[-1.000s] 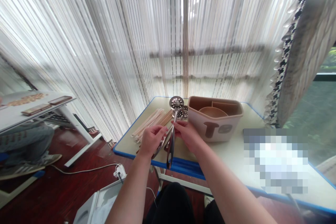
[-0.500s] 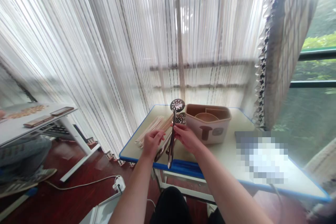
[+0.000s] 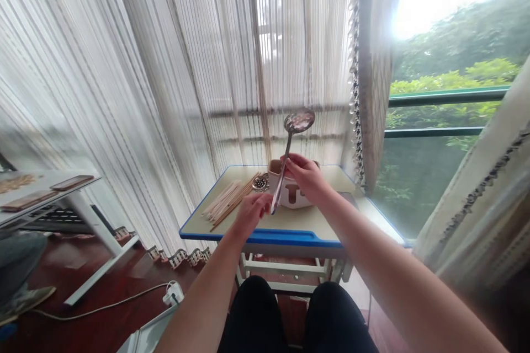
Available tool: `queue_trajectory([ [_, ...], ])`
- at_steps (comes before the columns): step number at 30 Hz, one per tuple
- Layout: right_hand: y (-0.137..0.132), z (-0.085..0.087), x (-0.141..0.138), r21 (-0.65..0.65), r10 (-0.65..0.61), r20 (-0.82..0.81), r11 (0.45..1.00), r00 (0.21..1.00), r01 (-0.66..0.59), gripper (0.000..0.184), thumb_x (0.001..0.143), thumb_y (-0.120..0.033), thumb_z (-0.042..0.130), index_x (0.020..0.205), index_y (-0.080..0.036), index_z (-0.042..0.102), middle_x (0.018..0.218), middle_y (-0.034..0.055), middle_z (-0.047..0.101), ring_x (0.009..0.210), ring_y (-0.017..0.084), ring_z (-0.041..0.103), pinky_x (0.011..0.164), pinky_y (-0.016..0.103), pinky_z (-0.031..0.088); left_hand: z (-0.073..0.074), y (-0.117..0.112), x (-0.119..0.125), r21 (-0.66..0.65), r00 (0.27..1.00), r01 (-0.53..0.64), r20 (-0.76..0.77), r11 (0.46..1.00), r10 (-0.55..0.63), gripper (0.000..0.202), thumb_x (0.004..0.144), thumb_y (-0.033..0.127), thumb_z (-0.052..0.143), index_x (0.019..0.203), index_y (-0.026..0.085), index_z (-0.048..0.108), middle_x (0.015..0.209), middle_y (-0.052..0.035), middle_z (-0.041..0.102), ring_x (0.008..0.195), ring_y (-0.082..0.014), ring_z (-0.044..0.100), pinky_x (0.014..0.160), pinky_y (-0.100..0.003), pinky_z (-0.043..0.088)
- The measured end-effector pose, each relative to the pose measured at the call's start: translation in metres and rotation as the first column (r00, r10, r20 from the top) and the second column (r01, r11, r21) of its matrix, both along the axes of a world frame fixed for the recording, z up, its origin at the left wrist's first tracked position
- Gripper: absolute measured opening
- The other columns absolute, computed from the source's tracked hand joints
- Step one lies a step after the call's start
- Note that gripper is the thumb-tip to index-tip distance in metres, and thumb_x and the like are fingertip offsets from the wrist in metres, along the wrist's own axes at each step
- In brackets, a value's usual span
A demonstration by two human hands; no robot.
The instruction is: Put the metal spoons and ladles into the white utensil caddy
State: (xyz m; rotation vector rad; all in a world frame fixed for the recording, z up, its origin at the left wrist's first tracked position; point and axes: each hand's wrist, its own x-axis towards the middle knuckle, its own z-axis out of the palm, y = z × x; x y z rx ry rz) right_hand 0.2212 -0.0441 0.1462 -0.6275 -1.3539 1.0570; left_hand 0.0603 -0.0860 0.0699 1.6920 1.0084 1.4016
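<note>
Nearest to me I see my own two forearms reaching out over dark-clad knees toward the table (image 3: 290, 237), a pale top edged in blue. My left hand (image 3: 252, 214) hovers low over the near part of the tabletop, fingers curled loosely inward by the bottom end of the ladle handle; I cannot tell whether they actually pinch it. My right hand (image 3: 304, 175) sits higher and farther, fingers and thumb closed around the mid-shaft of the slotted ladle (image 3: 290, 146).

I count one ladle held up: a slim, shiny metal utensil, its long handle tilted so the lower tip points down toward my left hand and the round, shallow bowl (image 3: 298, 120) rises above my right hand against the curtain. The bowl is blurred, its surface mottled.

Just past my left hand lies one loose bundle of wooden chopsticks (image 3: 227, 201), fanned on the table's left side; too many and too fine to count. Beyond them rests one more perforated metal head (image 3: 260, 182), beside one beige cutlery caddy (image 3: 290, 194), which my right hand partly covers.

Behind the table hang pale string curtains (image 3: 165, 94).
</note>
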Motion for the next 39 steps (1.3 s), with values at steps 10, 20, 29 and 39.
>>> queue_trajectory([
  [10, -0.004, 0.02, 0.048, 0.087, -0.039, 0.02, 0.996, 0.999, 0.037, 0.032, 0.07, -0.043, 0.066, 0.09, -0.019, 0.068, 0.073, 0.0007, 0.065, 0.065, 0.011, 0.058, 0.069, 0.026, 0.05, 0.027, 0.019, 0.061, 0.318, 0.944, -0.136, -0.247, 0.938, 0.22, 0.042, 0.089, 0.045, 0.043, 0.081, 0.014, 0.071, 0.068, -0.0049, 0.066, 0.06, -0.0133, 0.055, 0.058, -0.024, 0.039],
  [20, 0.035, 0.022, 0.06, 0.386, -0.463, 0.179, 0.845, 0.868, 0.371, 0.032, 0.082, -0.041, 0.053, 0.104, -0.02, 0.066, 0.082, 0.0041, 0.068, 0.072, 0.015, 0.06, 0.072, 0.029, 0.048, 0.043, 0.056, 0.084, 0.57, 0.753, -0.238, -0.403, 0.786, 0.52, 0.036, 0.093, 0.033, 0.036, 0.087, 0.018, 0.068, 0.082, -0.0082, 0.069, 0.078, -0.0183, 0.061, 0.072, -0.028, 0.042],
  [29, 0.097, 0.002, 0.072, 0.375, -0.583, 0.029, 0.759, 0.812, 0.532, 0.037, 0.088, -0.034, 0.041, 0.119, -0.018, 0.055, 0.091, 0.0061, 0.064, 0.077, 0.015, 0.058, 0.076, 0.031, 0.047, 0.061, 0.122, 0.105, 0.528, 0.712, -0.094, -0.557, 0.844, 0.427, 0.031, 0.09, 0.03, 0.043, 0.075, 0.018, 0.067, 0.073, -0.0071, 0.068, 0.069, -0.0184, 0.059, 0.063, -0.027, 0.037],
  [39, 0.098, -0.019, 0.083, 0.244, -0.621, -0.148, 0.731, 0.769, 0.637, 0.035, 0.089, -0.034, 0.043, 0.118, -0.02, 0.054, 0.084, 0.0021, 0.061, 0.072, 0.013, 0.059, 0.074, 0.03, 0.049, 0.075, 0.139, 0.104, 0.519, 0.696, 0.146, -0.659, 0.842, 0.285, 0.027, 0.087, 0.028, 0.049, 0.072, 0.019, 0.068, 0.069, -0.0062, 0.065, 0.065, -0.0173, 0.055, 0.06, -0.028, 0.035],
])
